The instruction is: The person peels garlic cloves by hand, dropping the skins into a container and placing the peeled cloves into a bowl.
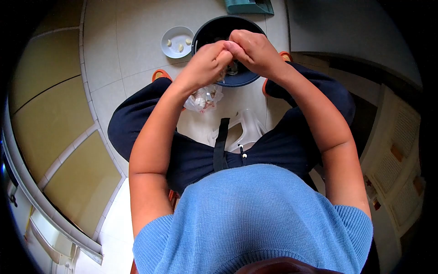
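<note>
My left hand [209, 64] and my right hand [254, 51] meet over a dark round bin [240, 82], their fingertips pinched together. Whatever lies between the fingers is hidden; a pale, papery bit shows just under my left hand. Inside the bin I make out some light scraps, partly covered by the hands. To the left of the bin stands a white bowl [172, 53] with 3 peeled garlic cloves [181, 47] in it. A clear plastic bag [211, 101] with whitish garlic bulbs [200, 99] sits below my left hand, close to the bin.
A teal dustpan [248, 6] lies beyond the bin. Between my legs is a white plastic stool [248, 125]. My feet in orange slippers [160, 74] flank the bin. Tiled cabinets [54, 123] stand at the left, a dark panel [346, 27] at the right.
</note>
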The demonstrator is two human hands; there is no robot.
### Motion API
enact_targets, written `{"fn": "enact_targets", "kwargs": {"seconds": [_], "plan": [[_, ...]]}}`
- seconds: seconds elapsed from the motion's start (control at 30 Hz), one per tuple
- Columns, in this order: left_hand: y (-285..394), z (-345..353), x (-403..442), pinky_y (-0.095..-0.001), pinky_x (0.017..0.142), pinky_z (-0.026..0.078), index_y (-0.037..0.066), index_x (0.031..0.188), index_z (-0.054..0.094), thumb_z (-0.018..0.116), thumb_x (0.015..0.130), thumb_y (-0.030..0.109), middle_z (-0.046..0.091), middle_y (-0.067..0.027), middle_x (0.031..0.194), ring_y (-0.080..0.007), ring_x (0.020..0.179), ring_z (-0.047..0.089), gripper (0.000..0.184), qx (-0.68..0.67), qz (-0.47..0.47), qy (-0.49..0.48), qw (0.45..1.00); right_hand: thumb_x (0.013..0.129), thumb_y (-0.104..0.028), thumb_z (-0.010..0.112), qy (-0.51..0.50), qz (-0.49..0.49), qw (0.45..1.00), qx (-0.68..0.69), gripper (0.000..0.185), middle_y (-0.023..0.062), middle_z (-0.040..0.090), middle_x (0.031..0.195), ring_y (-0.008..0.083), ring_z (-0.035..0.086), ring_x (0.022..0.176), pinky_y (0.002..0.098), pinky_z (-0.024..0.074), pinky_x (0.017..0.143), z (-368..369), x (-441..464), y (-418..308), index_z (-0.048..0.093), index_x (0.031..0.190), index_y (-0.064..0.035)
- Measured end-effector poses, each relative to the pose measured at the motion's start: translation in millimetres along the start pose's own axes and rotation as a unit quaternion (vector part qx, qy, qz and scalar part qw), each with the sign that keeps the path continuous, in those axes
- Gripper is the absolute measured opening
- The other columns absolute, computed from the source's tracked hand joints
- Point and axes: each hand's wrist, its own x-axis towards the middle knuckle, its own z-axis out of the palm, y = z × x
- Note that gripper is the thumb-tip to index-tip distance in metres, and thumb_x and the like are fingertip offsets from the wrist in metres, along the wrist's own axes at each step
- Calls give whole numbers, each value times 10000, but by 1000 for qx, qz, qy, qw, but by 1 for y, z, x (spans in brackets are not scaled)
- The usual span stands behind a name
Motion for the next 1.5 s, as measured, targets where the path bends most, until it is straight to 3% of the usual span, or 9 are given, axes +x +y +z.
{"fn": "enact_targets", "kwargs": {"seconds": [0.3,0.57,0.7,0.9,1.1,1.2,1.27,1.4,1.5], "plan": [[-8,24,1,-264,597,445,-6,848,545,365,850,150,550,-59,748,-135,652,535,238,-176,-68,27,982,918,-354,430,9,68,997,-42,446,119,584,604,311,583,585,388,460,549,-5,5,-8,578,640,-38],[3,12,7,-257,618,459,-8,915,551,379,844,166,555,-55,788,-138,651,540,255,-227,-59,-18,972,960,-418,357,-37,231,927,294,579,40,544,533,125,512,506,264,416,515,-21,10,-9,605,664,14],[12,12,6,-258,638,467,-12,929,553,376,869,200,559,-57,804,-135,667,547,282,-251,-75,-7,965,963,-450,341,-43,211,933,287,554,1,508,570,92,460,504,232,371,474,-21,9,-7,565,669,-36],[-3,12,6,-269,635,456,-18,881,565,392,878,205,586,-59,762,-139,678,547,282,-171,-11,9,985,948,-401,375,-11,138,974,179,541,77,585,552,194,550,512,306,438,539,-14,6,0,608,650,-15],[11,11,-2,-242,620,460,28,896,535,391,892,256,553,-50,801,-128,675,550,269,-265,-105,-77,955,929,-403,371,-68,155,984,60,521,114,586,563,311,559,545,367,451,575,-16,7,-7,614,660,-30],[12,15,-4,-252,624,459,36,840,513,391,882,227,545,-46,778,-134,661,550,230,-318,-154,-54,934,937,-411,370,-88,137,982,94,532,97,592,564,250,566,512,349,447,531,-18,7,-8,609,670,-18],[5,17,-4,-249,596,457,27,766,505,385,871,169,558,-59,732,-130,648,552,214,-361,-116,-46,924,944,-422,366,-89,215,927,293,546,68,593,575,172,572,506,312,434,476,-15,6,-8,602,679,-7],[14,18,0,-247,594,448,42,810,500,381,857,169,535,-46,730,-127,627,537,180,-334,-86,-9,939,949,-420,362,-52,179,922,338,543,35,567,580,104,529,489,256,394,429,-16,9,-5,589,675,-9],[20,13,6,-235,581,449,4,799,538,385,881,165,555,-50,715,-113,624,543,236,-323,-96,1,942,954,-426,354,-77,276,903,322,510,14,520,549,91,445,458,222,343,422,-25,12,-4,550,661,-59]]}}
